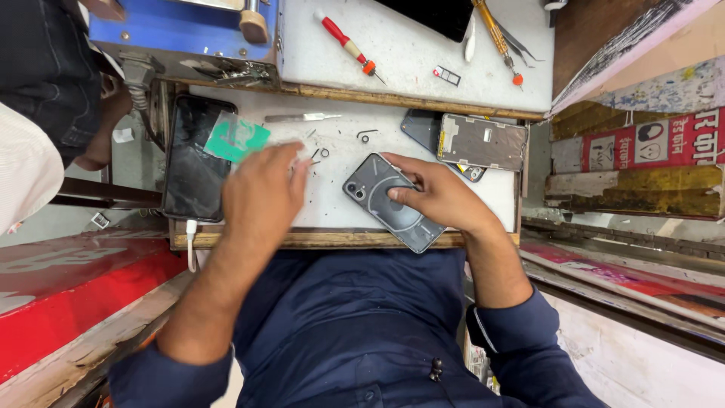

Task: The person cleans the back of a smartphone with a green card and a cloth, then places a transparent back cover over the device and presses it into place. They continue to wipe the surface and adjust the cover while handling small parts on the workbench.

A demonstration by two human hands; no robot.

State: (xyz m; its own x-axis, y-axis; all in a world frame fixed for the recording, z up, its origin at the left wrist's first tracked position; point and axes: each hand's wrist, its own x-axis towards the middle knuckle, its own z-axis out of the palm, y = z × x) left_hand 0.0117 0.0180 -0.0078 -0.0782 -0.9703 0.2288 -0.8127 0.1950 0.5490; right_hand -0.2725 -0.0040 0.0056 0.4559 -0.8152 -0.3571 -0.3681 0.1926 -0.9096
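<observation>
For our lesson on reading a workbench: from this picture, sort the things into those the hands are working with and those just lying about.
In hand:
- grey phone, face down, pressed by the right hand
- green-tabbed clear film, at the left hand

Lying about:
- black phone on a cable
- red screwdriver
- metal phone frame
- tweezers
- flat metal blade

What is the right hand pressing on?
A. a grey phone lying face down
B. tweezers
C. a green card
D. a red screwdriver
A: the right hand rests its thumb on the back of the grey phone, which lies face down on the table.
</observation>
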